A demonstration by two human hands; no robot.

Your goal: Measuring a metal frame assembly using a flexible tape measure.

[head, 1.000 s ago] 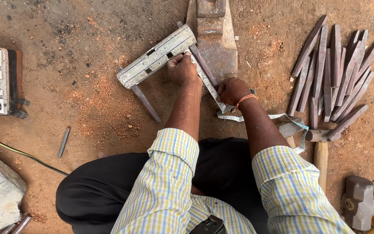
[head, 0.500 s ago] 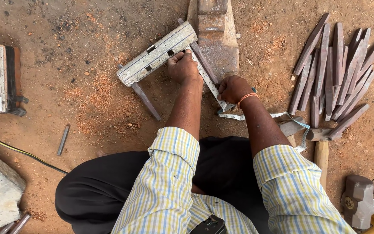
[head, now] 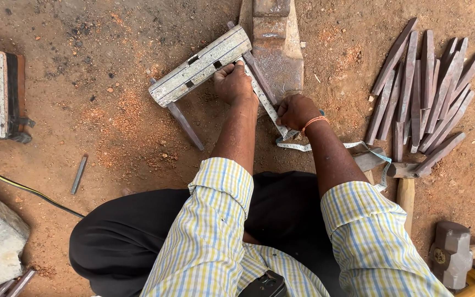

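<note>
White measuring tape point(head: 265, 104) stretched between both hands' fingers point(head: 239, 67).

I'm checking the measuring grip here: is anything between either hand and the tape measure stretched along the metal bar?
Nothing visible. The left hand presses the tape measure at the upper end of the metal bar, beside the channel piece. The right hand holds the tape at the lower end, its slack trailing over the dirt.

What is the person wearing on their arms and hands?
Both arms wear short checked sleeves, pale yellow with blue and white lines, the left sleeve and the right sleeve ending above the elbow. The forearms are bare. The right hand has an orange band round its wrist. The left hand wears no glove, and no ring shows.
</note>
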